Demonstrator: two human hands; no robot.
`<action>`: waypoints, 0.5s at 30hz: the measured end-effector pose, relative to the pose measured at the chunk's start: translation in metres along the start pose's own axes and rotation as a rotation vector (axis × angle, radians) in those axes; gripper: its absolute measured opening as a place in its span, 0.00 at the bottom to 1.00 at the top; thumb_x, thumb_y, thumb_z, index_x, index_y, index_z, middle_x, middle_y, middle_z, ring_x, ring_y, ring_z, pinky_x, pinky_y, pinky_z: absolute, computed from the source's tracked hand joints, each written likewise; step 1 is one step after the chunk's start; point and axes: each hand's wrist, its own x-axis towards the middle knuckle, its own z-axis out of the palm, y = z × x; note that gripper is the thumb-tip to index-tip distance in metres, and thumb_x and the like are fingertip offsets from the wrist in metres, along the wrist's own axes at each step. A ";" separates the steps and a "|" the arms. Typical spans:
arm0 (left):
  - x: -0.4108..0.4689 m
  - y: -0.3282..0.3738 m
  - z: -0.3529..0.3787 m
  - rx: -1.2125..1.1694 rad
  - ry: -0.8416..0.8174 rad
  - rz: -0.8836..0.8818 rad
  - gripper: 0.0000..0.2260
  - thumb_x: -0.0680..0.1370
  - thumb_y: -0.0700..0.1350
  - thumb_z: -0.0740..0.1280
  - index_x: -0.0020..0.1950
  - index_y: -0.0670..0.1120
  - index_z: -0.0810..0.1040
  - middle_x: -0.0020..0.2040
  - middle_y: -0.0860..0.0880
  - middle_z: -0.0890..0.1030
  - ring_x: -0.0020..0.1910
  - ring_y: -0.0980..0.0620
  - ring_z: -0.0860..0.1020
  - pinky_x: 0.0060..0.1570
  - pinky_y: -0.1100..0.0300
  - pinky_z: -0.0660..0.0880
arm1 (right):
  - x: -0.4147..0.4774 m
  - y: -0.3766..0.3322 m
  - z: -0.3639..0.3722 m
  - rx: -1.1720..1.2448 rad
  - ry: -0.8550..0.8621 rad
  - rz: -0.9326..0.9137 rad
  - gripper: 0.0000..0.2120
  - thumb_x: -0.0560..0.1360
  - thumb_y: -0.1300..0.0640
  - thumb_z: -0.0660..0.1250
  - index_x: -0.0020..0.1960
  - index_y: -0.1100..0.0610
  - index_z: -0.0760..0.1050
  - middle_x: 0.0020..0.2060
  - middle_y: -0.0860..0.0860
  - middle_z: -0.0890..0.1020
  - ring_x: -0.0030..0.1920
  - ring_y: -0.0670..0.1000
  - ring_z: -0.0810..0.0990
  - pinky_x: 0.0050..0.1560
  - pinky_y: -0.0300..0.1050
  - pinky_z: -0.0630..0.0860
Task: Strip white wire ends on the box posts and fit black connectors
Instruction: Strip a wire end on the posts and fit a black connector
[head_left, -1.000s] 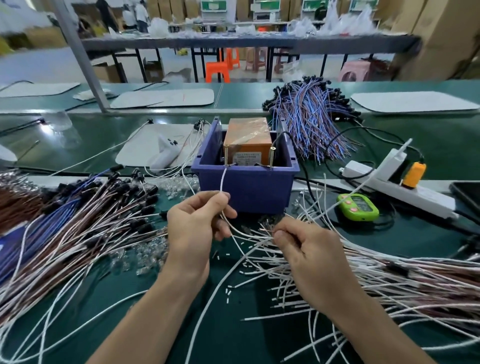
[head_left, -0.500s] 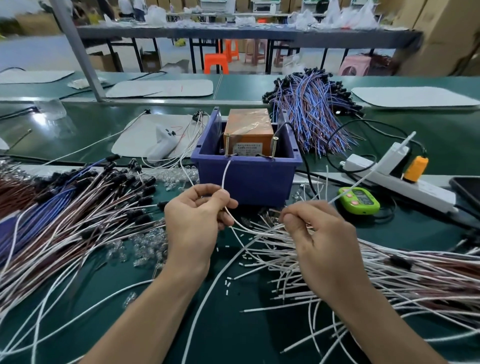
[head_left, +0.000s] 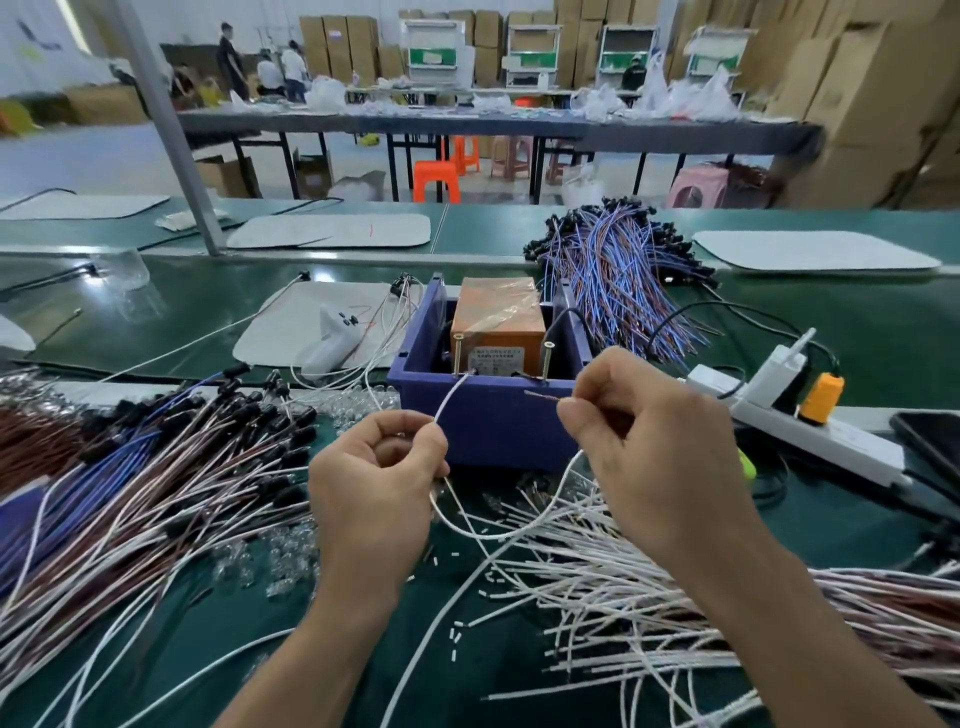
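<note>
Left hand (head_left: 371, 483) and right hand (head_left: 649, 447) each pinch the white wire (head_left: 451, 399); press it steadily against the post (head_left: 458, 356), apparently touching.

One wide-angle head-worn camera looks forward and down over the desk (head_left: 197, 312), close above left hand (head_left: 371, 499) and right hand (head_left: 660, 452), cartons (head_left: 883, 104) far behind.

Premises: a factory assembly hall. A long green workbench (head_left: 208, 301) runs across the floor, loaded with bulk piles of cut white wires (head_left: 623, 597) and leads with black connectors (head_left: 208, 467). A blue box (head_left: 493, 421) holding an orange unit (head_left: 498, 312) stands on it, beside a power strip (head_left: 810, 431). Behind: a second long table (head_left: 467, 130), plastic stools (head_left: 437, 179), cardboard cartons (head_left: 857, 104) stacked high along the wall, and workers (head_left: 293, 73) standing in the distance
</note>
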 end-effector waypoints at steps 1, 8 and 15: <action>0.001 0.000 -0.001 0.007 0.006 0.004 0.10 0.75 0.40 0.75 0.42 0.56 0.85 0.30 0.48 0.84 0.23 0.56 0.75 0.21 0.66 0.69 | 0.007 -0.001 0.001 -0.023 0.011 0.003 0.09 0.76 0.53 0.74 0.41 0.48 0.74 0.29 0.39 0.79 0.32 0.44 0.77 0.34 0.36 0.71; 0.020 0.001 -0.009 -0.066 0.012 -0.049 0.09 0.75 0.39 0.75 0.42 0.53 0.86 0.31 0.45 0.84 0.26 0.52 0.77 0.24 0.62 0.71 | 0.037 -0.002 0.003 -0.038 0.024 0.036 0.07 0.70 0.51 0.79 0.38 0.48 0.82 0.28 0.39 0.81 0.31 0.41 0.80 0.37 0.44 0.80; 0.021 -0.004 -0.011 -0.045 -0.033 -0.033 0.07 0.75 0.40 0.75 0.44 0.53 0.87 0.32 0.45 0.84 0.28 0.49 0.77 0.28 0.59 0.72 | 0.034 0.003 0.007 -0.007 -0.006 0.097 0.08 0.69 0.52 0.79 0.35 0.48 0.82 0.26 0.40 0.81 0.30 0.42 0.80 0.35 0.45 0.80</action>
